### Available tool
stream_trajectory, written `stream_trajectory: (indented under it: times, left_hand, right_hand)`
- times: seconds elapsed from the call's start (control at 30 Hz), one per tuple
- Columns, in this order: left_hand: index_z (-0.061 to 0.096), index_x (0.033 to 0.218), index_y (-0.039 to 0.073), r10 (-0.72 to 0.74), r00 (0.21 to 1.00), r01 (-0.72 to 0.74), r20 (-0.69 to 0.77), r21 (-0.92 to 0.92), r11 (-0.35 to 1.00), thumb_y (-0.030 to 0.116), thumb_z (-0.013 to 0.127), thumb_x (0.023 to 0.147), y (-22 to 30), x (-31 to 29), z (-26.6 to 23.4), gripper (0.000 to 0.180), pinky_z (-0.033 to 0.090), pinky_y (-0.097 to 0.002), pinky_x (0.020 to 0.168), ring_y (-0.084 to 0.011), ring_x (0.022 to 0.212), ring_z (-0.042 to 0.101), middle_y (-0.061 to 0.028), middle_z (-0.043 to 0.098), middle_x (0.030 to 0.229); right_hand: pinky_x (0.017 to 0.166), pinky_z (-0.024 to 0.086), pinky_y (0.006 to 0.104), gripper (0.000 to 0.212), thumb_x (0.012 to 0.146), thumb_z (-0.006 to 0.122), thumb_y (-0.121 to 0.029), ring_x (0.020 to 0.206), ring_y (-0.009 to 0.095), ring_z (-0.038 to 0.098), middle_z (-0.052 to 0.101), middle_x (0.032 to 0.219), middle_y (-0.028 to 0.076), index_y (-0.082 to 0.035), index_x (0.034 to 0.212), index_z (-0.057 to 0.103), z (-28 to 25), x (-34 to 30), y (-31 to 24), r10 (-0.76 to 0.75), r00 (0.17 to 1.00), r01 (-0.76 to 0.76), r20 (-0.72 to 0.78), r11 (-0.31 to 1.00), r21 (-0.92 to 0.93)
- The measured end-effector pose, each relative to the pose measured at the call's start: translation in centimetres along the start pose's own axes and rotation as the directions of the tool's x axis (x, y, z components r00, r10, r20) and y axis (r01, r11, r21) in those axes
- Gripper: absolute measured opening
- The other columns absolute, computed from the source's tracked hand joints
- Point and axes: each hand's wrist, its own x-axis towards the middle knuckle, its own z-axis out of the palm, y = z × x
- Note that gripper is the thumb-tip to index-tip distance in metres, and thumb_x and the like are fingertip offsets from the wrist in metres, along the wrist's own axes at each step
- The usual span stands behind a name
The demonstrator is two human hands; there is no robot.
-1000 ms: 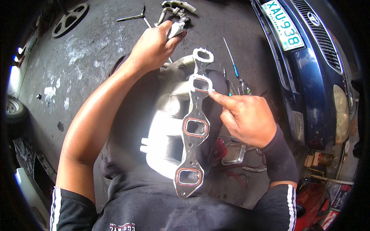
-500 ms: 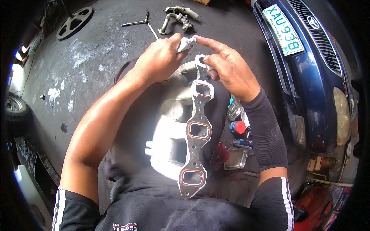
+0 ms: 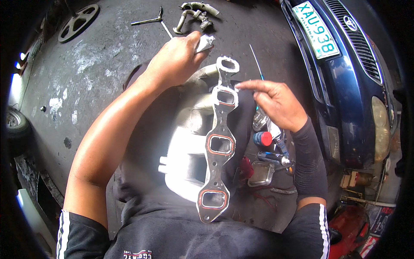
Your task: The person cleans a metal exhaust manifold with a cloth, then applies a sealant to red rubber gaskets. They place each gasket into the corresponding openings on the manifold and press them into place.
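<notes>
A silvery intake manifold [image 3: 185, 146] lies across my lap, its flange side up with a long dark gasket [image 3: 216, 175] along it. White paste rings the two far ports; the two near ports show orange-red seal lines. At the far end, left of the manifold, my left hand [image 3: 174, 60] is closed around a crumpled white tube [image 3: 204, 43]. My right hand [image 3: 278, 101] is beside the second port from the far end. Its index finger points out, with white paste on the tip at the gasket's edge; the other fingers curl loosely and hold nothing visible.
A dark blue car front [image 3: 315, 82] stands at right. By my right forearm lie a red-capped container [image 3: 264, 138], a dark tube [image 3: 274, 158] and a clear tray [image 3: 261, 173]. Metal pipes [image 3: 202, 17] and a T-handle wrench [image 3: 148, 20] lie on the far floor.
My right hand has moved from the farthest port down and right to beside the second port, away from the tube. My left hand has shifted slightly farther off, still holding the tube.
</notes>
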Motion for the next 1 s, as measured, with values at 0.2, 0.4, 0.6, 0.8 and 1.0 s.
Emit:
stream_trajectory:
  times: [0.2,0.4,0.6,0.8,1.0]
  left_hand:
    - [0.060,0.108,-0.002,0.012,1.000,-0.012,0.007,-0.004,1.000,0.020,0.075,0.102,0.0,-0.1,0.2,0.028,0.057,-0.0587,0.086,-0.0539,0.098,0.073,-0.0311,0.074,0.094]
    - [0.060,0.108,-0.002,0.005,1.000,-0.005,0.001,0.000,1.000,0.020,0.075,0.103,0.1,-0.1,0.1,0.027,0.058,-0.0587,0.087,-0.0535,0.099,0.073,-0.0307,0.075,0.095]
    - [0.061,0.108,-0.002,-0.035,0.999,0.035,0.019,0.021,0.999,0.024,0.074,0.106,0.3,-0.1,0.2,0.029,0.058,-0.0585,0.087,-0.0535,0.100,0.073,-0.0308,0.075,0.095]
    - [0.062,0.105,-0.002,-0.020,1.000,0.020,0.014,0.005,1.000,0.028,0.073,0.108,0.4,-0.1,0.2,0.031,0.058,-0.0588,0.086,-0.0538,0.097,0.073,-0.0303,0.075,0.094]
    - [0.061,0.107,-0.002,-0.015,0.999,0.015,0.030,0.005,1.000,0.025,0.073,0.106,0.3,-0.1,-0.1,0.029,0.058,-0.0590,0.086,-0.0538,0.099,0.073,-0.0308,0.075,0.095]
  right_hand:
    - [0.065,0.053,0.0351,0.044,0.098,0.058,-0.004,0.062,0.014,0.059,0.067,0.076,0.016,-0.008,0.137,0.080,0.9,-1.4,0.8,0.012,1.000,-0.012,-0.008,0.998,-0.061]
    - [0.063,0.054,0.0375,0.047,0.097,0.062,-0.003,0.058,0.021,0.062,0.062,0.073,0.019,-0.008,0.141,0.078,1.4,-2.7,0.5,-0.082,0.996,0.078,-0.029,0.988,-0.135]
    - [0.064,0.054,0.0388,0.050,0.096,0.063,-0.002,0.059,0.026,0.063,0.064,0.075,0.020,-0.006,0.143,0.077,2.7,-4.4,-0.4,-0.078,0.995,0.073,-0.059,0.994,-0.083]
    - [0.064,0.053,0.0377,0.053,0.096,0.063,-0.003,0.062,0.022,0.063,0.065,0.077,0.019,-0.008,0.148,0.075,3.5,-4.8,-1.8,-0.047,0.998,0.044,-0.035,0.996,-0.076]
    - [0.067,0.056,0.0343,0.055,0.095,0.061,0.002,0.065,0.018,0.066,0.076,0.090,0.019,-0.010,0.147,0.076,4.3,-3.2,-2.1,-0.217,0.974,0.198,-0.068,0.957,-0.213]
